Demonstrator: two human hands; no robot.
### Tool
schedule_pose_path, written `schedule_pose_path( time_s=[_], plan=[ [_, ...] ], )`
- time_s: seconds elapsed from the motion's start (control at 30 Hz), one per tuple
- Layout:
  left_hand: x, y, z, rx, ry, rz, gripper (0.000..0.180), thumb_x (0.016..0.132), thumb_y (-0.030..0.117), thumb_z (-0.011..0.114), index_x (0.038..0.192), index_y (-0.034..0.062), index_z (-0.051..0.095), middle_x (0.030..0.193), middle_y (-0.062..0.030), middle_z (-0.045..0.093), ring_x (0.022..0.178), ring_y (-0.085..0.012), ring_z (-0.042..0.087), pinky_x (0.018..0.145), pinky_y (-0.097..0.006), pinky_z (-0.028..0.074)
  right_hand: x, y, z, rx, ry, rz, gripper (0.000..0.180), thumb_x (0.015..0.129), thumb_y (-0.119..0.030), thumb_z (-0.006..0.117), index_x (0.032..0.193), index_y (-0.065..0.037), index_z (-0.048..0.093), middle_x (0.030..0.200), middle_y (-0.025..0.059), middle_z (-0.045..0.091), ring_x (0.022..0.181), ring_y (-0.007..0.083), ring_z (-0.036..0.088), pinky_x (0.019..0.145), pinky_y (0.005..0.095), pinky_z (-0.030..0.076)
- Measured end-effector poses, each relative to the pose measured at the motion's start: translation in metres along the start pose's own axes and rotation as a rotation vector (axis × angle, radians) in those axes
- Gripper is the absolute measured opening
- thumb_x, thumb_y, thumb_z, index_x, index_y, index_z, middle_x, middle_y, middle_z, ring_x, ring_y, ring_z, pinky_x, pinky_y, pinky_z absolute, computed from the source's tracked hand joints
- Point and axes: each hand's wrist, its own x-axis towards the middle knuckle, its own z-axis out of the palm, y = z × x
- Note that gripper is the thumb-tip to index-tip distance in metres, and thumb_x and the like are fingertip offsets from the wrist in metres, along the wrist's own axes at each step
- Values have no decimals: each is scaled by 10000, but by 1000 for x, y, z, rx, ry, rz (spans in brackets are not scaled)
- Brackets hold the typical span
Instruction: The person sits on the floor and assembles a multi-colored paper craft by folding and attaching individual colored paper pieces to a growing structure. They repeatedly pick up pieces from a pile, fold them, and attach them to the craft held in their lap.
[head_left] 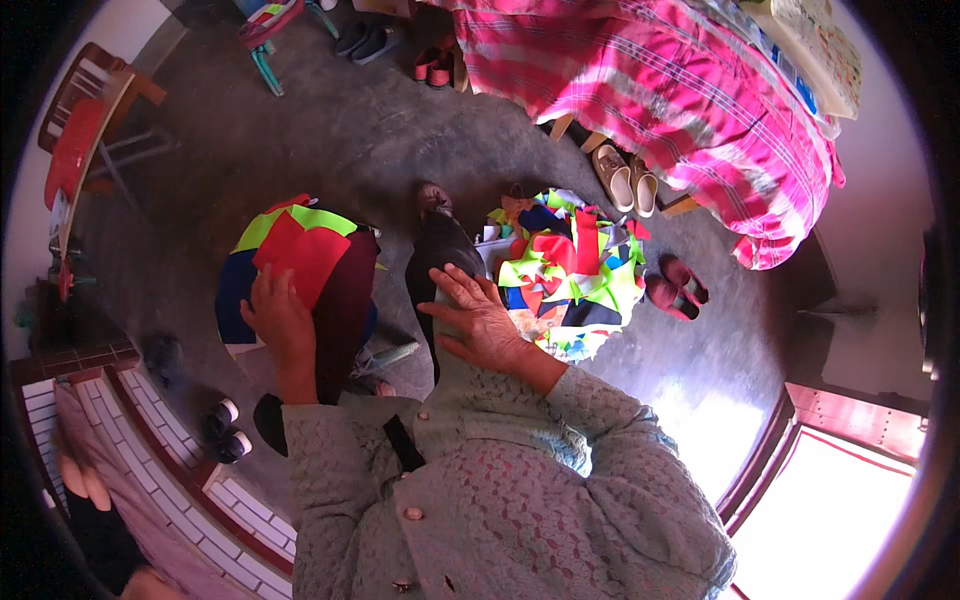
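Observation:
My left hand lies against a flat red cloth piece, its fingers stretched along the near left edge. That piece tops a stack of cut cloth at my left leg, with a neon yellow-green piece beyond it and a dark blue piece on the left. Fingers spread, my right hand rests on my right thigh, on grey-green and black clothing. To its right sits a heaped pile of cloth scraps in neon yellow-green, red, blue, black and white. What holds the pile from below is hidden.
A bed with a pink plaid cover stands at the far right, tan shoes beside it. Dark red shoes lie right of the scraps. A wooden chair stands far left. Black shoes sit near a white brick-patterned ledge.

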Motion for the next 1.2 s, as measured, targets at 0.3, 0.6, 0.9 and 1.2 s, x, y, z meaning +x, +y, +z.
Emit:
schedule_pose_path(
  time_s=[0.3,0.6,0.9,1.2],
  plan=[
    [-26,-62,40,-421,-34,-27,134,810,160,555,928,133,612,1178,-92,536,1143,-264,464,969,-522,277,1,5,6,54,38,-7,528,689,-214,704,1194,-182,554,1463,102,235,1360,303,190,1049,510,193],
    [-27,-49,2,-118,-34,-140,262,816,150,576,1072,94,570,1282,-124,460,1214,-301,399,1024,-514,239,4,1,3,33,30,-17,533,671,-194,715,1184,-177,571,1446,107,270,1352,305,210,1040,502,216],
    [2,24,36,-207,-27,27,622,841,439,546,1317,70,390,1397,-185,330,1297,-390,285,1022,-540,248,1,7,4,41,19,-28,514,707,-242,696,1195,-177,547,1456,90,243,1356,276,200,1027,536,225],
    [-1,49,40,-90,-80,22,842,719,488,668,1362,91,298,1427,-178,271,1319,-383,243,1009,-569,247,-7,33,3,365,157,-1,546,686,-142,715,1205,-178,551,1425,105,296,1325,314,266,1038,472,243]
  ],
)
